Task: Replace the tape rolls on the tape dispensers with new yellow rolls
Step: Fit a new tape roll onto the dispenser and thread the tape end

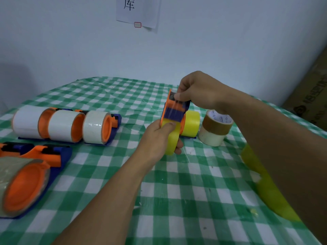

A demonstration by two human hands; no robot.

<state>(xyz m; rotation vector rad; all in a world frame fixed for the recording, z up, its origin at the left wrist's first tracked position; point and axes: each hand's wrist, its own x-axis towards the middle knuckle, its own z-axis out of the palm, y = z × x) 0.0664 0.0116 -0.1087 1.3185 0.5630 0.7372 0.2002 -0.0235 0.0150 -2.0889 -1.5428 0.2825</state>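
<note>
An orange and blue tape dispenser (174,112) with a yellow roll (170,138) on it is held up over the table centre. My left hand (157,137) grips the yellow roll from below. At the dispenser's top end, my right hand (194,91) pinches the tape end over the cutter. Behind it stands a second dispenser carrying a yellow roll (191,123). On the left, three dispensers with white rolls (62,125) stand in a row, and a dispenser with a clear roll (21,184) lies nearest me.
A brown roll (218,123) sits stacked on a white roll (210,138) at the right. Yellow tape rolls (272,190) lie partly hidden under my right forearm. A green checked cloth (177,200) covers the table. A cardboard box (311,98) stands far right against the wall.
</note>
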